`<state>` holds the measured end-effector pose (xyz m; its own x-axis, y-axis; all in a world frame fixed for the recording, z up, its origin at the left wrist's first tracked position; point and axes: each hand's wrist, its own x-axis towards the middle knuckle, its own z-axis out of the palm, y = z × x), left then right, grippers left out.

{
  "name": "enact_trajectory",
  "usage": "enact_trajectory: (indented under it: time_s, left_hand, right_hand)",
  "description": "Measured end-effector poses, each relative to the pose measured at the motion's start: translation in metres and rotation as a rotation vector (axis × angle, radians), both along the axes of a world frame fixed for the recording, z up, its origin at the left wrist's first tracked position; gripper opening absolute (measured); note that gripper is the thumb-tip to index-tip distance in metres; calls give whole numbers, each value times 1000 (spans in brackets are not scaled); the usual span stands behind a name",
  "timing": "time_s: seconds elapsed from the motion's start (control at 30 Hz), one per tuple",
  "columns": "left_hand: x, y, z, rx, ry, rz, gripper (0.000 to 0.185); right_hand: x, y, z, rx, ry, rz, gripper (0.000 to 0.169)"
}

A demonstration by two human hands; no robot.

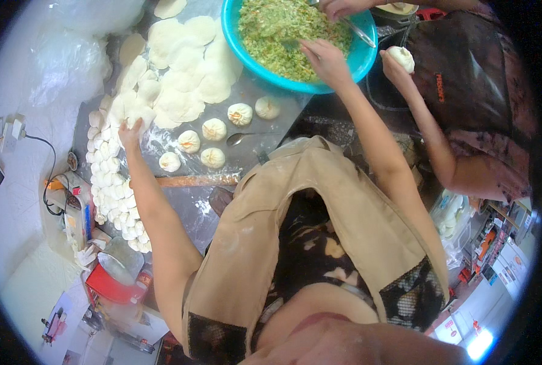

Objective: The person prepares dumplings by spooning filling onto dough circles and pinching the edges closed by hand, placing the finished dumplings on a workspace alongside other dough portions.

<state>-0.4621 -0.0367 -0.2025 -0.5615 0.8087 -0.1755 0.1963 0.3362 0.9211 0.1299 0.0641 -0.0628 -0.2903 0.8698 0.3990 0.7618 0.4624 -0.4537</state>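
Observation:
My left hand (132, 133) has its fingers at the near edge of a round dough wrapper (133, 108) and appears to grip it, beside overlapping flat wrappers (184, 59). Over the turquoise plastic basin (271, 82), my right hand (326, 61) has its fingers bent close together at the chopped vegetable filling (275, 41); whether they hold a thin utensil is unclear. Several pleated filled buns (213, 129) sit on the grey table (252, 150), near a metal spoon (237, 138) and a wooden rolling pin (198, 180).
Many small dough pieces (109, 178) line the table's left side. At the right, a co-worker's hand (396, 73) holds a pleated bun (402, 59); another person's hand (341, 8) is over the basin by a metal utensil (362, 34). Clear plastic bags (75, 64) lie upper left.

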Motion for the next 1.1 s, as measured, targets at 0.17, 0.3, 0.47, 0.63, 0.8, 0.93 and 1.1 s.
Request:
enact_trajectory:
  time_s: [0.17, 0.3, 0.47, 0.63, 0.8, 0.93, 1.1]
  left_hand:
    - [30, -16, 28, -306, 486, 205, 42]
    - [84, -36, 105, -46, 937, 15, 34]
    - [152, -34, 197, 477, 585, 274, 28]
    - [195, -23, 247, 860, -576, 16, 28]
    - [238, -10, 230, 971, -1599, -135, 44]
    - [277, -8, 208, 691, -1867, -281, 46]
    - [311, -13, 187, 432, -2047, -173, 52]
  right_hand:
    - [-2, 28, -19, 176, -35, 151, 16]
    - [-4, 14, -33, 9, -22, 156, 15]
    - [-14, 5, -35, -131, 10, 143, 18]
    - [-16, 0, -29, -296, 107, 71, 24]
    - [-23, -5, -23, -405, 135, 13, 30]
    - [-20, -10, -24, -473, 287, -83, 31]
    - [1, -4, -26, -807, 673, -328, 27]
